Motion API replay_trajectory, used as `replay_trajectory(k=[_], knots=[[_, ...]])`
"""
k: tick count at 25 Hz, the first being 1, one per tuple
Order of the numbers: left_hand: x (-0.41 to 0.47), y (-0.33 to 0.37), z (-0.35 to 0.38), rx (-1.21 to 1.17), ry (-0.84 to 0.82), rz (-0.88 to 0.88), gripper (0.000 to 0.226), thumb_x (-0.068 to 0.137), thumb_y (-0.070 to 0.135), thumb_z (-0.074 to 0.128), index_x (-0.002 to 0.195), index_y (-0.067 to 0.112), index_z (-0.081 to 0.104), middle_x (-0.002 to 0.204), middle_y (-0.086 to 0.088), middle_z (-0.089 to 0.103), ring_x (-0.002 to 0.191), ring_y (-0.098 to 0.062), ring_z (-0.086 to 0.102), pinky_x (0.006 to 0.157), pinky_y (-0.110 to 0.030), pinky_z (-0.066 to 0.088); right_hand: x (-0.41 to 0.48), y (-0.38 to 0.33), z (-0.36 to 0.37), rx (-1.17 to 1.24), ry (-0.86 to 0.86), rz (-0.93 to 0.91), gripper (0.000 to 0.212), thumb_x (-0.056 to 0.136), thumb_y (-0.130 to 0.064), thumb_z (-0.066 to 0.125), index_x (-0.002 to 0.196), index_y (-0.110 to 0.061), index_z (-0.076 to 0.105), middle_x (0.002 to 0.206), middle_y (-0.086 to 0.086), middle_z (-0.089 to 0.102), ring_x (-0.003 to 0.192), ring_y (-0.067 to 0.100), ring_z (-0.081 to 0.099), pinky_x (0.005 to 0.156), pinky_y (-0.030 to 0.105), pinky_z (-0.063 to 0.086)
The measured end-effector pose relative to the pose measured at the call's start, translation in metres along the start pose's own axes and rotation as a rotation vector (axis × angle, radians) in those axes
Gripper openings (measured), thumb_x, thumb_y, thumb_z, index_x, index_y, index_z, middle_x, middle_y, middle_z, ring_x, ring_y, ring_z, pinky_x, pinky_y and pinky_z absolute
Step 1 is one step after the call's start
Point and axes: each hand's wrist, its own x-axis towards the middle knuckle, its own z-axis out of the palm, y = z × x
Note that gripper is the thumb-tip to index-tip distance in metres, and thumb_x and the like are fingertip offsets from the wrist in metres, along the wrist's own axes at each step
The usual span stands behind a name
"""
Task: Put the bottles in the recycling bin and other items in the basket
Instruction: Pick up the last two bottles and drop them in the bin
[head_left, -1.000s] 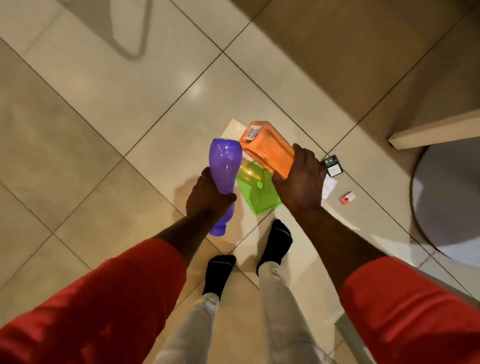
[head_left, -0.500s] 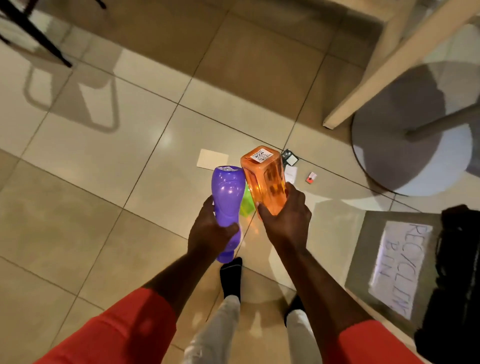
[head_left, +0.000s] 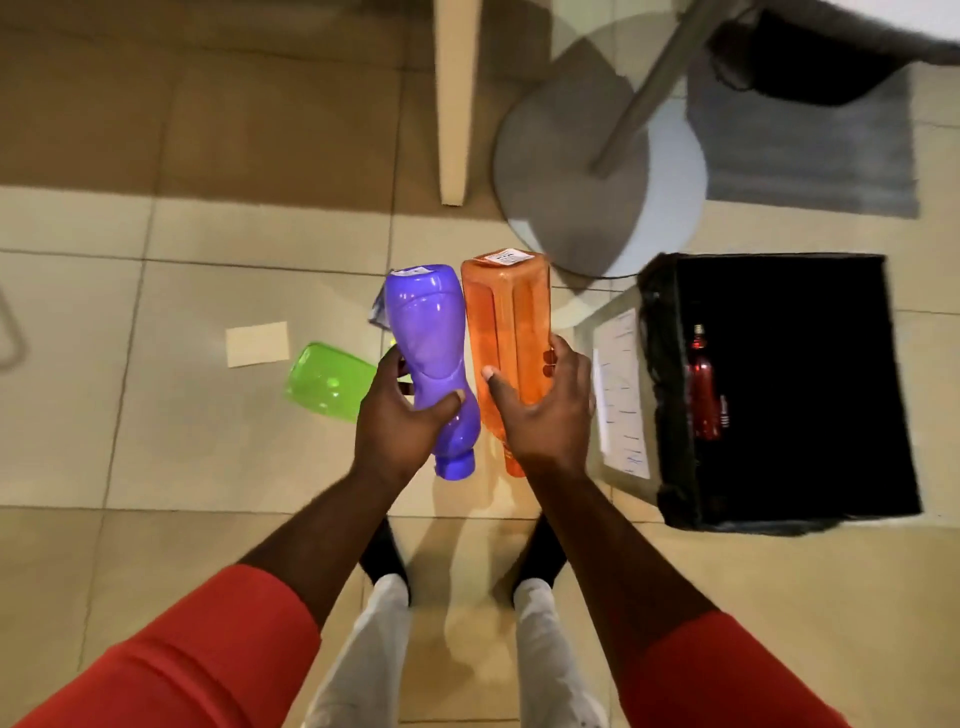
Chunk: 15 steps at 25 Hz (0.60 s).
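Observation:
My left hand (head_left: 402, 415) grips a purple bottle (head_left: 431, 332) by its narrow waist, cap end toward me. My right hand (head_left: 545, 410) holds an orange square bottle (head_left: 506, 322) the same way, base pointing away. Both bottles hang above the floor, side by side. To the right stands the recycling bin (head_left: 660, 395), lined with a black bag, a paper label on its near wall. A red bottle (head_left: 702, 389) lies inside it. On the floor to the left lies a green bottle (head_left: 327, 382), partly behind my left hand.
A beige card (head_left: 257, 343) lies on the tiles left of the bottles. A round grey table base (head_left: 597, 171) with its pole, and a pale wooden leg (head_left: 452, 98), stand beyond the bin. A grey mat (head_left: 810, 150) lies at the back right. My feet are below.
I have turned right with both bottles raised. The bin has come fully into view, its opening and the red bottle now showing. The green bottle now sits left of my hands.

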Motion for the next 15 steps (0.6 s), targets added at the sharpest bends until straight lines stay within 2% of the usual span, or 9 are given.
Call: replay_trajectory(k=[3, 8, 10, 12, 15], knots=[[-0.007, 0.054, 0.055, 0.013, -0.052, 0.055, 0.072, 0.068, 0.041, 0.079, 0.132, 0.025, 0.051, 0.111, 0.011, 0.066, 0.097, -0.014, 0.065, 0.078, -0.028, 0.053, 0.023, 0.027, -0.059, 0.051, 0.088, 0.081, 0.084, 0.078, -0.07, 0.069, 0.145, -0.029, 0.037, 0.138, -0.002, 0.046, 0.123, 0.021, 0.05, 0.101, 0.049, 0.049], [-0.02, 0.144, 0.152, 0.0, -0.197, 0.157, 0.074, 0.068, 0.045, 0.078, 0.134, 0.025, 0.052, 0.115, 0.008, 0.065, 0.098, -0.011, 0.063, 0.079, -0.025, 0.053, 0.069, 0.08, -0.161, 0.065, 0.277, 0.119, 0.084, 0.079, -0.071, 0.065, 0.145, -0.026, 0.04, 0.136, -0.002, 0.049, 0.124, 0.017, 0.052, 0.103, 0.049, 0.048], [-0.023, 0.171, 0.186, 0.016, -0.239, 0.198, 0.076, 0.068, 0.051, 0.078, 0.134, 0.026, 0.052, 0.116, 0.009, 0.064, 0.098, -0.009, 0.062, 0.079, -0.024, 0.052, 0.085, 0.1, -0.191, 0.068, 0.34, 0.149, 0.081, 0.079, -0.069, 0.066, 0.143, -0.022, 0.045, 0.133, 0.0, 0.052, 0.122, 0.018, 0.053, 0.107, 0.041, 0.042], [-0.026, 0.191, 0.224, 0.049, -0.297, 0.22, 0.074, 0.07, 0.053, 0.08, 0.133, 0.026, 0.053, 0.114, 0.009, 0.065, 0.095, -0.008, 0.062, 0.078, -0.026, 0.053, 0.1, 0.129, -0.218, 0.037, 0.379, 0.193, 0.081, 0.079, -0.069, 0.066, 0.141, -0.021, 0.047, 0.131, 0.001, 0.054, 0.121, 0.019, 0.054, 0.104, 0.036, 0.037], [-0.033, 0.199, 0.267, 0.129, -0.385, 0.249, 0.072, 0.079, 0.051, 0.077, 0.14, 0.024, 0.05, 0.112, 0.006, 0.064, 0.088, -0.007, 0.062, 0.076, -0.023, 0.051, 0.112, 0.173, -0.239, -0.068, 0.358, 0.232, 0.079, 0.081, -0.069, 0.062, 0.141, -0.02, 0.047, 0.131, 0.003, 0.055, 0.122, 0.02, 0.054, 0.103, 0.042, 0.037]])
